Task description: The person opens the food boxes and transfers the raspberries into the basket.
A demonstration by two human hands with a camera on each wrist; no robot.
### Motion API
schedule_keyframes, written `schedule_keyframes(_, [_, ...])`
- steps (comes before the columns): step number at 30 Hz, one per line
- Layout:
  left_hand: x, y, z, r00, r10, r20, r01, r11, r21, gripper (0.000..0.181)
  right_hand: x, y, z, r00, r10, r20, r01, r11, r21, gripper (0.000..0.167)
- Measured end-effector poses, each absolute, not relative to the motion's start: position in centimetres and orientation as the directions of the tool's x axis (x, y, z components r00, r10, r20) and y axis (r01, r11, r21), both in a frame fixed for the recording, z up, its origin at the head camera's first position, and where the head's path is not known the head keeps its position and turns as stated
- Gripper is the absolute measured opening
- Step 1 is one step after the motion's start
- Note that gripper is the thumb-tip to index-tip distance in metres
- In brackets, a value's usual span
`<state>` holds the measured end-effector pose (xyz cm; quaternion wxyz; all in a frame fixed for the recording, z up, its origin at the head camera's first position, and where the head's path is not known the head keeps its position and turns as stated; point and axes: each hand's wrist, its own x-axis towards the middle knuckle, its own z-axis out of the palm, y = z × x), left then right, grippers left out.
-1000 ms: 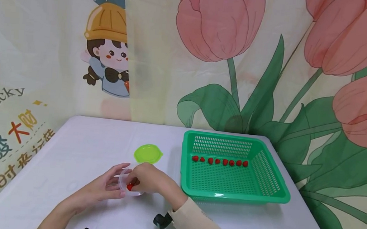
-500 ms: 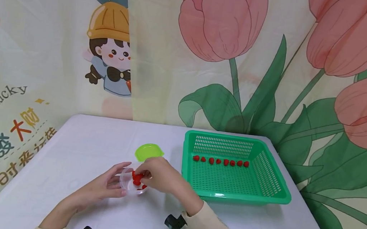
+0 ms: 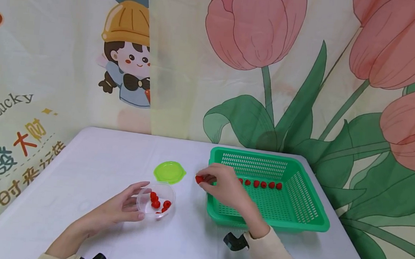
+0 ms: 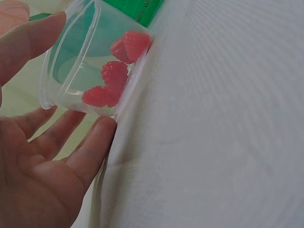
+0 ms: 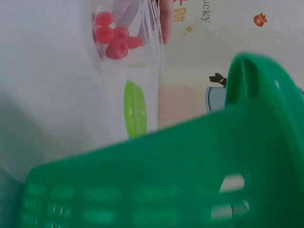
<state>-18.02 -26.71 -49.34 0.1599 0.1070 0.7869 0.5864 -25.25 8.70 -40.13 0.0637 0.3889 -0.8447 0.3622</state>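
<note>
R hand [image 3: 225, 188] just left clear cup [image 4: 95, 71], now by green basket [image 3: 269, 223] L rim, pinching red berry [image 3: 199, 179]; L hand [image 3: 122, 209] round cup on worktop [image 3: 98, 169]; prob. mid-transfer, berry not yet in row [image 3: 256, 183].

- Dark-grey "Lucky" [image 3: 9, 106], on the cream printed fabric backdrop [image 3: 185, 42]
- Blue, red and yellow "發大财" [image 3: 25, 144], beneath it on the backdrop
- Brown "时来运转" [image 3: 29, 175], lowest there

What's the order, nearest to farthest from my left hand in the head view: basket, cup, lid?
1. Cup: against the fingers of the left hand.
2. Lid: just beyond the cup.
3. Basket: farther off, to the right.
</note>
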Motion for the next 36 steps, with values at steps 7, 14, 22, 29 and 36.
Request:
schedule_keyframes(7, [-18.1, -26.6, -49.6, -0.930, 0.348, -0.120, -0.014, 0.292, 0.956, 0.094, -26.8, 12.7, -40.9, -0.759, -0.512, 0.402, -0.645, 0.513, -0.566, 0.022])
schedule_keyframes(14, [-18.3, -26.7, -49.6, -0.927, 0.358, -0.115, -0.002, 0.301, 0.954, 0.093, -27.5, 14.9, -41.8, -0.811, -0.496, 0.311, -0.578, 0.595, -0.558, 0.022])
schedule_keyframes(22, [-18.4, -26.8, -49.5, -0.928, 0.349, -0.128, -0.009, 0.323, 0.946, 0.094, -28.2, 16.0, -42.3, -0.790, -0.579, 0.202, -0.591, 0.633, -0.501, 0.016])
schedule_keyframes(29, [-18.2, -26.7, -49.2, -0.928, 0.352, -0.124, -0.001, 0.332, 0.943, 0.092, -29.0, 16.0, -43.2, -0.771, -0.622, 0.136, -0.602, 0.643, -0.474, 0.015])
schedule_keyframes(36, [-18.1, -26.7, -49.2, -0.928, 0.347, -0.137, -0.016, 0.331, 0.943, 0.092, -29.2, 15.7, -44.0, -0.771, -0.630, 0.091, -0.589, 0.653, -0.477, 0.017])
